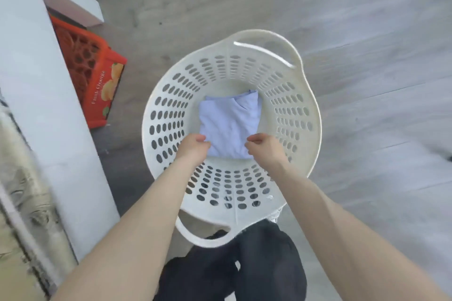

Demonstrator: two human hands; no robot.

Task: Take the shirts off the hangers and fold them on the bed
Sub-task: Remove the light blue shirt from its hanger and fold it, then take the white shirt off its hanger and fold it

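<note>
Shirt: your folded pale-blue cloth shirt (230, 124) lies low inside the round white perforated plastic laundry basket (315, 115).
Grip: your left hand (193, 146) and right hand (264, 148) each pinch a near corner.
Risk: release unevenly and the fold may slump open.
Room: grey wood-look floor (367, 32); orange plastic crate (97, 76) at left.

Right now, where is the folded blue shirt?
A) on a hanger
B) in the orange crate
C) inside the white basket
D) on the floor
C: the folded blue shirt lies on the bottom of the white basket, with the left hand and right hand pinching its near corners.
</note>
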